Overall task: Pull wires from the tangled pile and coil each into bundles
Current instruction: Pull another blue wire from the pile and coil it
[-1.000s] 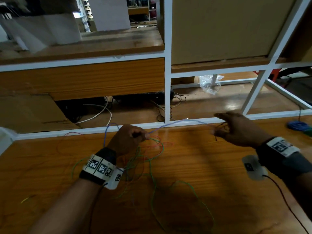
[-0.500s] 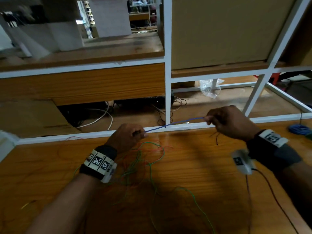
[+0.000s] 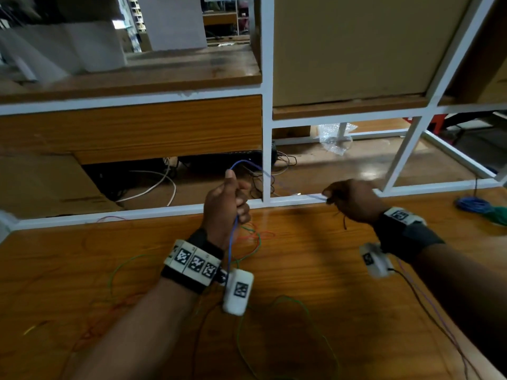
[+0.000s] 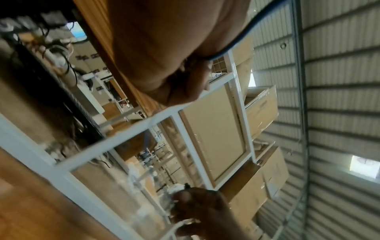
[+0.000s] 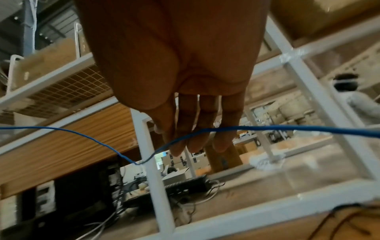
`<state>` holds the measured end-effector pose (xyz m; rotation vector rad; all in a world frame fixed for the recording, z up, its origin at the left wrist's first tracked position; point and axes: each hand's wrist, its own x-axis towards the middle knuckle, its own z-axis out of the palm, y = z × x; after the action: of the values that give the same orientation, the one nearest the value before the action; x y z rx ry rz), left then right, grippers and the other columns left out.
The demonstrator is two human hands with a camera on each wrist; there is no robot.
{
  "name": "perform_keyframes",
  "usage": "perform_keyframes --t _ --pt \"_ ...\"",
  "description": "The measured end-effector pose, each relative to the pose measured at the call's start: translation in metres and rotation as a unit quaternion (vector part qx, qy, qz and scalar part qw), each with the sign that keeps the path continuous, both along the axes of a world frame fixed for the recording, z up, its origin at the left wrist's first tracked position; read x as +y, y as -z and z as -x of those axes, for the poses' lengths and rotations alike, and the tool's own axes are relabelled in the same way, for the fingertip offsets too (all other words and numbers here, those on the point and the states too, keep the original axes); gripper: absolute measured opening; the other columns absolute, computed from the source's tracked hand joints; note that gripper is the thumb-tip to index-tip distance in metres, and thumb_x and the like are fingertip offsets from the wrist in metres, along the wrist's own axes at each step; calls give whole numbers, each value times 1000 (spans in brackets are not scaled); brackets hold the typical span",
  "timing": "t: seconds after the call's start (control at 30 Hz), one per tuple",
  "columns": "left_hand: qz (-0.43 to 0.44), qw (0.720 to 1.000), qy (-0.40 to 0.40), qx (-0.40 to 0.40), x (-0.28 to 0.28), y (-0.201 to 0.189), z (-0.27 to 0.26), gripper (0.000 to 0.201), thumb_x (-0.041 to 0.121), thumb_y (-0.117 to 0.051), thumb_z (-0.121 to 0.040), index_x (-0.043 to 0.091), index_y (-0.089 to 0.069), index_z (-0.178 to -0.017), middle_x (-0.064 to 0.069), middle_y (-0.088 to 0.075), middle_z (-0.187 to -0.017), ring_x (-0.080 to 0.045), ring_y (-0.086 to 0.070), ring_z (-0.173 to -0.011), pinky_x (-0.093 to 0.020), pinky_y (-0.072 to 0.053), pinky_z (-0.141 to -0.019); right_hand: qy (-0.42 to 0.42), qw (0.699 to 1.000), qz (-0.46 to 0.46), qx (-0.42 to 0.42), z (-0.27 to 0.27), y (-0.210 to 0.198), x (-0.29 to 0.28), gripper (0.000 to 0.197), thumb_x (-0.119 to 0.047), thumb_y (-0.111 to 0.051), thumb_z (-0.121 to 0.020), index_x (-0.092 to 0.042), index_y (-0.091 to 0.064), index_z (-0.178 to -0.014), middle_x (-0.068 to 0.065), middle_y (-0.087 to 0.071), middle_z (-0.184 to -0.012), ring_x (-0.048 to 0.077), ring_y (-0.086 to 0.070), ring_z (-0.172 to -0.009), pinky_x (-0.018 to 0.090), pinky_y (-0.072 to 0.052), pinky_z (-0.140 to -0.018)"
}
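A thin blue wire [image 3: 277, 180] spans between both hands above the wooden table [image 3: 315, 259]. My left hand [image 3: 227, 200] is raised in an upright fist and grips the wire. The wire arches over the thumb and trails down past the wrist. In the left wrist view the blue wire [image 4: 236, 41] runs along the palm into the curled fingers [image 4: 197, 73]. My right hand [image 3: 354, 200] pinches the wire at its fingertips. In the right wrist view the blue wire [image 5: 205, 129] crosses the fingers [image 5: 224, 129]. The tangled pile [image 3: 252, 237] of green and red wires lies under the left hand.
Coiled blue [image 3: 473, 204] and green [image 3: 500, 216] bundles sit at the table's far right edge. A white metal rack frame [image 3: 265, 127] rises just behind the table. Loose green loops [image 3: 288, 325] spread toward the near edge. A wrist camera cable [image 3: 428, 311] trails from my right arm.
My left hand has lifted and turned into an upright fist, so the taut blue wire now arches over the thumb. The right hand has shifted slightly left, still holding the wire.
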<state>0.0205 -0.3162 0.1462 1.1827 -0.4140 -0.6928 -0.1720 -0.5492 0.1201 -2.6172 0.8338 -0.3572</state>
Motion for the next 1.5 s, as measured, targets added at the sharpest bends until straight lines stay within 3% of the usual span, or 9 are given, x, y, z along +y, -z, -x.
perform_keyframes --t 0.2,0.33,0.57,0.7,0.87,0.97,1.13,1.23,1.5 --pt "39 997 -71 13 -21 -1 41 50 51 -40 -103 8 -58 -85 2 -39 -53 -12 -36 -41 -21 -32 -41 -36 993 -96 -51 10 9 61 27 -45 -61 -101 -38 -67 -76 -17 -65 -68 -1 -63 -68 27 -47 -64" --pt "13 994 -104 12 -34 5 58 51 54 -43 -101 8 -58 -88 1 -41 -54 -12 -37 -40 -21 -31 -39 -48 966 -217 -135 27 -13 121 58 -61 -48 -102 -14 -78 -85 4 -76 -78 20 -73 -76 43 -59 -74" --pt "12 994 -111 20 -53 8 71 48 52 -46 -101 10 -59 -84 -1 -43 -54 -16 -43 -43 -25 -39 -43 -109 862 -457 -190 43 -4 160 48 -38 -57 -105 7 -68 -93 21 -74 -94 23 -67 -83 40 -52 -73" --pt "-115 992 9 -47 -47 13 61 56 55 -50 -98 4 -67 -87 -7 -55 -61 -18 -50 -46 -25 -40 -46 -37 814 -513 -270 62 -13 136 37 -34 -50 -106 -3 -69 -96 15 -70 -79 26 -69 -76 35 -55 -67" --pt "-315 894 131 -291 -17 16 63 58 63 -58 -89 10 -73 -70 -4 -69 -61 -15 -60 -52 -32 -50 -54 28 819 -490 -295 86 -17 101 38 -37 -49 -107 -5 -68 -96 9 -54 -64 27 -62 -61 38 -53 -64" --pt "-248 857 78 -444 -12 4 77 40 56 -65 -88 21 -69 -71 4 -68 -66 -10 -63 -61 -37 -56 -63 40 839 -462 -283 96 -14 85 42 -37 -47 -109 -2 -67 -101 6 -51 -63 26 -53 -56 39 -47 -61" --pt "-124 780 158 -592 -53 -3 109 29 38 -54 -99 29 -66 -124 11 -63 -125 -3 -52 -119 -24 -39 -102 6 845 -469 -258 102 -12 77 43 -36 -47 -108 1 -67 -102 6 -48 -62 24 -46 -53 34 -41 -56" --pt "-112 791 234 -555 -78 12 121 23 28 -53 -102 21 -73 -111 8 -72 -104 -1 -62 -97 -22 -47 -85 -3 833 -485 -267 111 -11 69 41 -37 -48 -108 -3 -69 -99 6 -47 -62 22 -45 -53 33 -42 -56" --pt "-101 853 122 -497 -119 16 125 21 22 -54 -102 28 -72 -92 13 -66 -75 3 -60 -68 -14 -44 -63 -102 642 -700 -294 156 10 54 38 -39 -51 -104 -11 -65 -82 12 -65 -73 32 -71 -78 39 -59 -69"
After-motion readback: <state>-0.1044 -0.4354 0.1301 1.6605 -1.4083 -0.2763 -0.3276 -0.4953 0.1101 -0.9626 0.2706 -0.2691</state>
